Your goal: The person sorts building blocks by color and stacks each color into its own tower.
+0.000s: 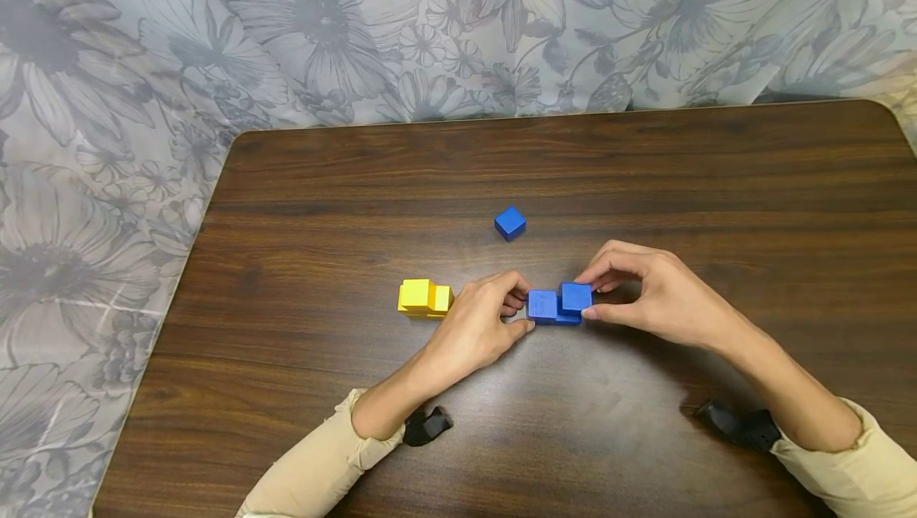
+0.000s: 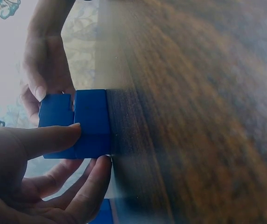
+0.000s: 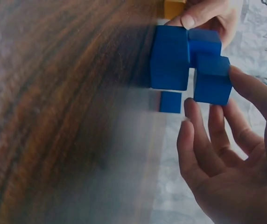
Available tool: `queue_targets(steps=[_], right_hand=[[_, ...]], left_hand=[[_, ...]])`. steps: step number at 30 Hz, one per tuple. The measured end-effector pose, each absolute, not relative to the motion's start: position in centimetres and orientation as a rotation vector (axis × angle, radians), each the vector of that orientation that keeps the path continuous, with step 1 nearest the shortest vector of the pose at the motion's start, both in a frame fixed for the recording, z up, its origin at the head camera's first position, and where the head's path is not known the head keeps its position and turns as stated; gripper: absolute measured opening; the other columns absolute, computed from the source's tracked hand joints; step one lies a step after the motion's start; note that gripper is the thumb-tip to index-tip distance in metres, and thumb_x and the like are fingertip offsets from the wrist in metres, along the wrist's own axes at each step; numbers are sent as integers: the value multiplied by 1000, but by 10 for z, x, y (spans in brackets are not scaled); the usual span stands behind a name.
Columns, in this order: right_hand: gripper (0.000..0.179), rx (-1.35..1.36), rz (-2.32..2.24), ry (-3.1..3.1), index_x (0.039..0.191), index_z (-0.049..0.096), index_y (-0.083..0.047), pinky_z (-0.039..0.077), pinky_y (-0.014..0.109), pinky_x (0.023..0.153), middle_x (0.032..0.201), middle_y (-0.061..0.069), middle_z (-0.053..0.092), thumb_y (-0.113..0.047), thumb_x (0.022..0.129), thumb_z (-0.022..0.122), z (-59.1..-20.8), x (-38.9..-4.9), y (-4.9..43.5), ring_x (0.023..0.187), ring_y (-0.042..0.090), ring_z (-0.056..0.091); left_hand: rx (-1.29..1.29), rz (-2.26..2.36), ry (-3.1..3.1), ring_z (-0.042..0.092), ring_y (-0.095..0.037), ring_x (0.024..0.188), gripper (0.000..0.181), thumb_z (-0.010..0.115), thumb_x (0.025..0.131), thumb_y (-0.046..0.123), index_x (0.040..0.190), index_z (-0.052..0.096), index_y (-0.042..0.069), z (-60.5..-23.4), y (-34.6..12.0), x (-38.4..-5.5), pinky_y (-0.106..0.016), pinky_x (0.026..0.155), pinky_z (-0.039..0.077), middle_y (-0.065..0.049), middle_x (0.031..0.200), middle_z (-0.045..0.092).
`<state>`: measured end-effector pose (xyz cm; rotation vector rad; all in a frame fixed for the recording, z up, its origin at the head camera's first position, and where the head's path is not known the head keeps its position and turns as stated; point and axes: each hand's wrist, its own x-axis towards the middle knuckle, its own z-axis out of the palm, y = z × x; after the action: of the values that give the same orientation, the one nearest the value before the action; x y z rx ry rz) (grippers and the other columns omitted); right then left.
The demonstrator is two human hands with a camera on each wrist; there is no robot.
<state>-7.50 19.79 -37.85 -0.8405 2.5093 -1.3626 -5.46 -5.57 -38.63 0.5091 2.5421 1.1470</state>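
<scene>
My left hand (image 1: 478,317) pinches the left end of a blue block assembly, its thumb on the near side and fingers on the far side. That assembly has a long lower blue block (image 3: 170,58) on the table and an upper blue cube (image 1: 542,305) at its left end. At the right end, my right hand (image 1: 669,299) pinches another blue cube (image 1: 576,297) between thumb and fingertips. A narrow gap shows beneath this held cube in the right wrist view. Beyond the hands lies a loose blue cube (image 1: 510,223).
Left of my left hand stands a group of yellow blocks (image 1: 415,295), partly hidden by that hand. The brown wooden table (image 1: 322,200) meets a flower-patterned cloth (image 1: 322,33) at its far edge. Black straps (image 1: 427,426) sit at both wrists.
</scene>
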Motion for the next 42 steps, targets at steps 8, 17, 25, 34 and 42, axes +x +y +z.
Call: queue_targets(steps=[8, 17, 25, 34, 42], right_hand=[[35, -858, -1357, 2498, 101, 72, -22, 56, 23, 77, 99, -11, 65, -9, 74, 89, -382, -73, 194, 87, 10, 67], [35, -868, -1364, 2499, 100, 71, -23, 56, 23, 76, 99, -11, 64, -9, 74, 89, -382, -72, 193, 86, 11, 67], [35, -843, -1337, 2507, 101, 69, -22, 56, 24, 75, 100, -11, 64, -8, 75, 88, -384, -71, 193, 86, 11, 67], [35, -824, -1333, 2490, 103, 68, -21, 57, 25, 76, 104, -10, 64, -7, 77, 86, -386, -70, 193, 88, 8, 66], [36, -811, -1313, 2472, 110, 67, -19, 57, 27, 77, 106, -9, 66, -13, 79, 85, -386, -71, 193, 90, 8, 67]], left_hand=[[507, 1149, 2543, 68, -9, 91, 28, 81, 83, 9, 107, 67, 9, -387, -56, -55, -13, 79, 52, -3, 105, 69], [523, 1142, 2551, 67, -9, 92, 29, 81, 83, 9, 108, 67, 10, -386, -56, -54, -13, 79, 52, -3, 106, 69], [526, 1146, 2557, 67, -8, 88, 28, 80, 83, 9, 107, 67, 12, -386, -56, -54, -14, 77, 52, 0, 102, 69], [532, 1152, 2557, 67, -7, 88, 27, 81, 83, 9, 107, 67, 12, -387, -56, -54, -14, 77, 52, 0, 103, 69], [544, 1127, 2570, 66, -7, 89, 29, 80, 84, 10, 109, 67, 12, -387, -56, -54, -13, 77, 52, 0, 104, 69]])
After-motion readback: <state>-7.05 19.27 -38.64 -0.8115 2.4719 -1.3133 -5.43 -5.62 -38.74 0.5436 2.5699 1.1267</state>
